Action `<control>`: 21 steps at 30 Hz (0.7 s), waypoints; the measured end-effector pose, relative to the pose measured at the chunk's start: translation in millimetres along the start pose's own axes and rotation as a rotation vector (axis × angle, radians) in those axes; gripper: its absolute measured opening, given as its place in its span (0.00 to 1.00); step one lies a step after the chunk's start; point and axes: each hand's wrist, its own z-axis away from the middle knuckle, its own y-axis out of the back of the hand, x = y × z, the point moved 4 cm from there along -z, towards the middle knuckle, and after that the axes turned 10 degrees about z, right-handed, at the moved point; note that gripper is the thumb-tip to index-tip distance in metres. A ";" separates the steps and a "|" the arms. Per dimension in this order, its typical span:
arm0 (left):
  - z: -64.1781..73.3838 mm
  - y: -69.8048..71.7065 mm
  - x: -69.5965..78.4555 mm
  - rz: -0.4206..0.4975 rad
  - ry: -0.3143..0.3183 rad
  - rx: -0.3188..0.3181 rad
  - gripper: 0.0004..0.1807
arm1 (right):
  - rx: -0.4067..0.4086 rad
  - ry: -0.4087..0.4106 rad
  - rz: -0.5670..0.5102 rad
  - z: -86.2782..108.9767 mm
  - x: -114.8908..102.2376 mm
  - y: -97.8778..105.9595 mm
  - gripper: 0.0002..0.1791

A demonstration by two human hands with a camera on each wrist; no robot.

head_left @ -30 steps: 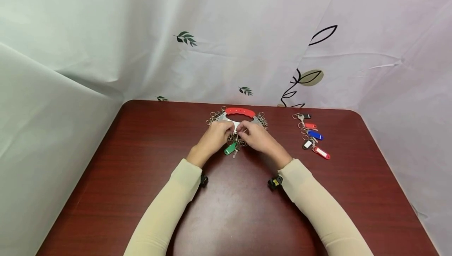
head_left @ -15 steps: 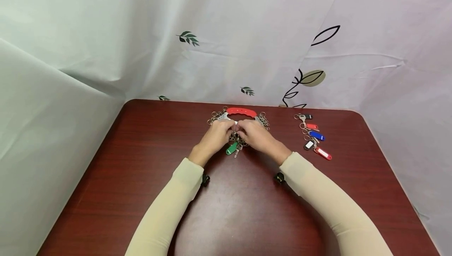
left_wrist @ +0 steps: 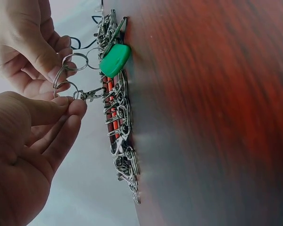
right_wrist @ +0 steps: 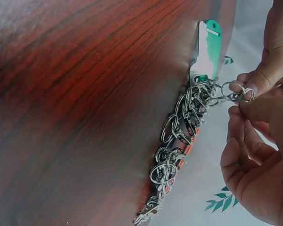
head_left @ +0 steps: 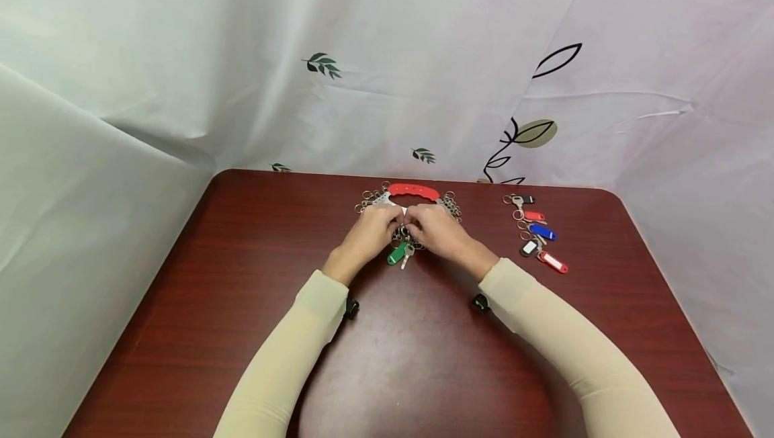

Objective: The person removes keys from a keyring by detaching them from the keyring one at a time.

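Note:
At the far middle of the table lies a metal key holder with a red grip (head_left: 413,189), fringed with split rings and snap clips. Both hands meet over its near edge. The left hand (head_left: 369,231) pinches a small ring between thumb and fingers, and a snap clip (left_wrist: 91,94) runs from it to the holder. Against it, the right hand (head_left: 443,231) pinches a linked split ring (right_wrist: 247,95). A green key tag (head_left: 396,254) and a silver key (head_left: 408,256) lie just below the hands. In the head view the fingers hide the rings.
On the right of the dark red table (head_left: 242,256) lie several tagged keys: a black tag (head_left: 528,199), a red tag (head_left: 534,216), a blue tag (head_left: 542,231), another black tag (head_left: 529,248) and another red tag (head_left: 553,262). A white patterned curtain (head_left: 375,109) hangs behind.
Since a second ago the hands have come together over the rings, closing the gap between them. The silver key has turned slightly beside the green tag. The holder stays put.

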 end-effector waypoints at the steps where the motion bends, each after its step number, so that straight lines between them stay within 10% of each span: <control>1: 0.1 -0.1 -0.2 0.000 0.001 -0.002 0.10 | 0.000 -0.001 -0.002 -0.3 0.3 -0.3 0.02; 21: 0.4 -0.8 -0.7 -0.022 -0.014 -0.019 0.13 | -0.021 -0.109 -0.080 -4.2 9.9 0.7 0.04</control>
